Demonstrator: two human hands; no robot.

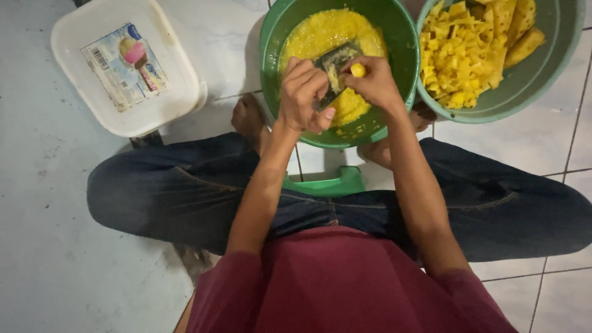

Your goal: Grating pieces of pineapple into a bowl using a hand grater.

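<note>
My left hand [302,95] grips a flat metal grater [336,61] slanted over a green bowl [401,43] full of yellow grated pulp [327,31]. My right hand [376,83] pinches a small yellow fruit piece [357,69] against the grater's face. Both hands are above the bowl's near half. A second green bowl [555,55] at the upper right holds several yellow fruit chunks [468,49] and larger slices.
A white lidded plastic tub [123,68] with a picture label stands at the upper left on the tiled floor [55,246]. My crossed legs in dark jeans [185,191] frame a green footstool edge [327,184]. Bare feet rest beside the near bowl.
</note>
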